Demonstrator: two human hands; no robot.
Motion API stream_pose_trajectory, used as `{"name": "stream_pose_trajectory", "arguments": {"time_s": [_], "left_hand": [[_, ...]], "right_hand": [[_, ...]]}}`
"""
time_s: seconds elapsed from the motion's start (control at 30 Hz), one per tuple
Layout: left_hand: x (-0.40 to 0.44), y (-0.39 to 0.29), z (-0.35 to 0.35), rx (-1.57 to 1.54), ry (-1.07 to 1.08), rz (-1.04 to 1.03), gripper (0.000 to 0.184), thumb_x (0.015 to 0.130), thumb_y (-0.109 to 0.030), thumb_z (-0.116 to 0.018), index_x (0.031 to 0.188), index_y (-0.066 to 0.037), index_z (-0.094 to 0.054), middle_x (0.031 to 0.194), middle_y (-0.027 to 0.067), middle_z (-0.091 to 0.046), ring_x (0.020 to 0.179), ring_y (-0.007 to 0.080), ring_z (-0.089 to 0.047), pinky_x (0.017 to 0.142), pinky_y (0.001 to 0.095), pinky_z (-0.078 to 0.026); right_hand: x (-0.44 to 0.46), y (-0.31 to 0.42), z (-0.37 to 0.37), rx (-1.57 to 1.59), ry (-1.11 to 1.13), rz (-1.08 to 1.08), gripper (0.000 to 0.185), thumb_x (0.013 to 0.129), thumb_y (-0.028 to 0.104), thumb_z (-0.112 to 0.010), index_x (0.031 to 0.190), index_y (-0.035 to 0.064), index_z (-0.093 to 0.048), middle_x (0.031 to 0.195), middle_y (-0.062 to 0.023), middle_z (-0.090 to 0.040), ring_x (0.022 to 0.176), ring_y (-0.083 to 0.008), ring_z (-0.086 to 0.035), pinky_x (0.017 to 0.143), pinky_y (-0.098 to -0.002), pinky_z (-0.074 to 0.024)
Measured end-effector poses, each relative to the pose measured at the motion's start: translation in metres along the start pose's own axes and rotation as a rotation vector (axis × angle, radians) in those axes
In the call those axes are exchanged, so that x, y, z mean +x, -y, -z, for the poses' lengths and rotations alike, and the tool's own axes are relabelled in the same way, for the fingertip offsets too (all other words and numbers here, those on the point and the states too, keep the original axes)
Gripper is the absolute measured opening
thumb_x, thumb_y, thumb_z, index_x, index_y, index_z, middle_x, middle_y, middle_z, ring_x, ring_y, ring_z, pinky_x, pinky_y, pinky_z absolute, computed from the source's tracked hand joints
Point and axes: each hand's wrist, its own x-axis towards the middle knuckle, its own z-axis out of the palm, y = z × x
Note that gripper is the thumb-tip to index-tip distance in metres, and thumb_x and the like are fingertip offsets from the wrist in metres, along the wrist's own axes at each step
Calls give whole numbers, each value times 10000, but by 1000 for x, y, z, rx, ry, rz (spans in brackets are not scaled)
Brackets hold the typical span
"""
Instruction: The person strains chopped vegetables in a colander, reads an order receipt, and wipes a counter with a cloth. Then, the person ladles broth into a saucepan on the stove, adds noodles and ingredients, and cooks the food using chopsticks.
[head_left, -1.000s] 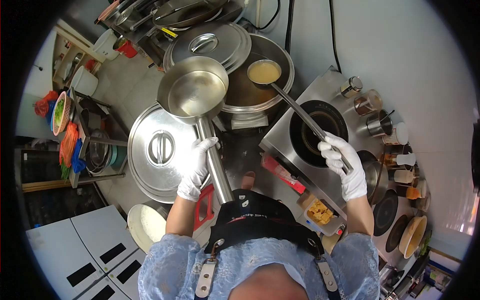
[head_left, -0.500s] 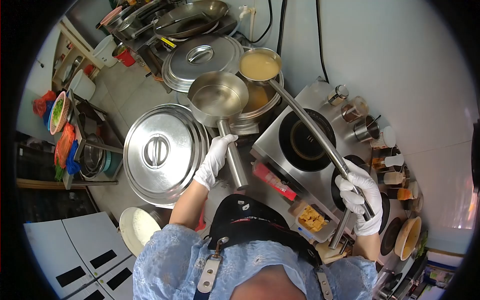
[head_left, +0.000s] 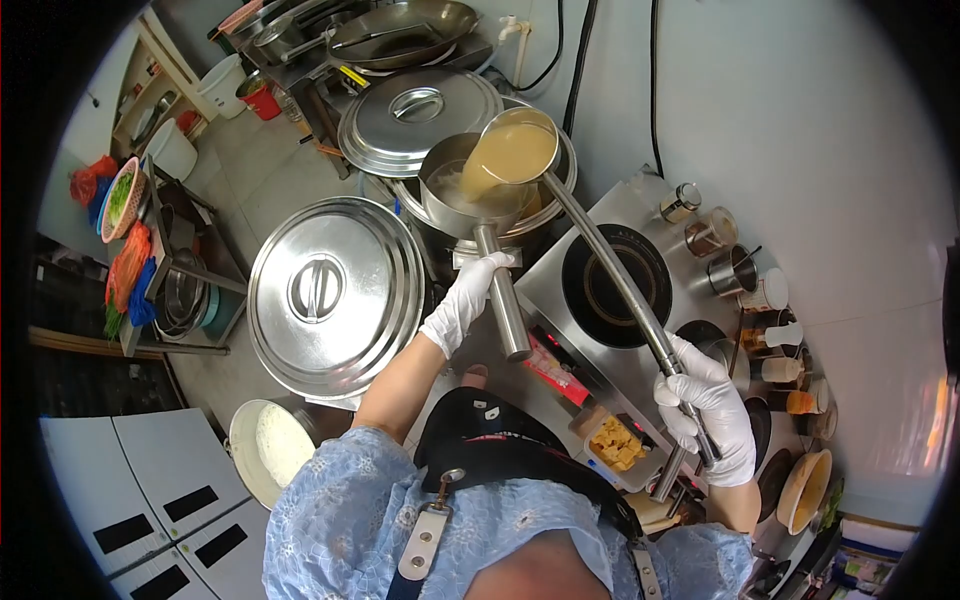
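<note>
My gloved left hand (head_left: 468, 302) is closed round the thick handle of a steel saucepan (head_left: 450, 215), which hangs over a large stockpot (head_left: 562, 205). In my gloved right hand (head_left: 708, 410) is the long handle of a steel ladle (head_left: 612, 262). Its bowl tips over the saucepan's right rim, and cloudy tan broth (head_left: 512, 152) runs from it into the pan. The stockpot's lid (head_left: 385, 125) sits pushed back, partly off its mouth.
Left of the saucepan stands another big pot under a steel lid (head_left: 335, 290). An induction cooktop (head_left: 615, 285) is to the right, with several seasoning jars (head_left: 710, 232) along the wall. A tub of yellow pieces (head_left: 618, 445) sits near my right arm; a wok (head_left: 400, 35) is at the back.
The ladle, level and full before, has tilted left and now pours broth into the saucepan. The saucepan has shifted right, under the ladle's bowl.
</note>
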Motion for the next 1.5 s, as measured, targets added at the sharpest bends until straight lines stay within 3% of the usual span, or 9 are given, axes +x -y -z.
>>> {"name": "stream_pose_trajectory", "arguments": {"time_s": [0.47, 0.53, 0.87, 0.9, 0.93, 1.0, 1.1, 1.4, 1.5], "left_hand": [[-1, -7, 8, -24, 95, 63, 223, 759, -220, -659, 861, -38, -581, 722, 51, -556, 630, 161, -545, 568, 307, -451], [-5, -13, 8, -55, 98, 75, 203, 759, -203, -655, 851, -33, -594, 719, 52, -573, 636, 152, -552, 577, 290, -446], [-2, -20, 22, 35, 126, 79, 196, 796, -231, -615, 823, -37, -629, 726, 34, -586, 641, 131, -539, 598, 261, -429], [-3, -21, 22, 47, 132, 87, 198, 803, -233, -605, 823, -37, -631, 725, 31, -587, 641, 129, -538, 600, 260, -428], [-9, -15, 25, 46, 128, 101, 198, 803, -233, -605, 823, -37, -631, 725, 31, -587, 641, 129, -538, 600, 260, -428], [-5, -12, 31, 21, 166, 61, 201, 811, -241, -595, 817, -44, -632, 725, 26, -589, 635, 127, -537, 594, 262, -429], [-9, -20, 41, 50, 152, 85, 205, 814, -252, -593, 842, -51, -626, 720, 24, -586, 610, 121, -534, 566, 253, -430], [-27, -69, 76, 212, 56, 77, 240, 788, -267, -629, 837, -33, -628, 709, 41, -601, 590, 128, -546, 558, 248, -444], [-39, -89, 85, 132, 61, 154, 206, 788, -246, -634, 745, -51, -584, 613, 28, -538, 477, 139, -493, 452, 266, -409]], "right_hand": [[5, -16, -11, -358, -82, 20, 617, 871, -49, -461, 1445, 32, -250, 639, 0, -471, 390, -53, -399, 361, -174, -331], [7, -25, -4, -422, -114, 10, 642, 886, -81, -459, 1466, 66, -226, 1011, -55, -607, 482, -12, -392, 428, -163, -356], [24, -68, 21, -1180, -135, 472, 680, 838, -23, -547, 1449, 59, -258, 1038, -245, -607, 786, -212, -617, 769, -281, -479], [20, -61, 13, -1121, -147, 316, 650, 846, -54, -530, 1438, 34, -277, 1286, -177, -548, 1173, -252, -542, 967, -287, -391], [13, -64, 14, -1119, -143, 301, 650, 846, -54, -530, 1438, 34, -277, 1286, -177, -548, 1173, -252, -542, 967, -287, -391], [11, -66, 18, -1137, -157, 381, 664, 852, -37, -532, 1451, 81, -272, 991, -180, -630, 654, -179, -603, 670, -307, -514], [-4, -31, -4, -420, -259, 42, 621, 890, -76, -449, 1458, 116, -287, 790, 24, -527, 429, -1, -355, 382, -169, -320], [97, 0, 29, -1032, -195, 108, 551, 864, 108, -494, 1394, 43, -355, 766, -142, -592, 567, -207, -578, 549, -344, -473], [167, -8, 29, -1067, -144, 40, 509, 842, 80, -456, 1347, 46, -406, 617, -53, -535, 434, -132, -474, 431, -278, -409]]}}
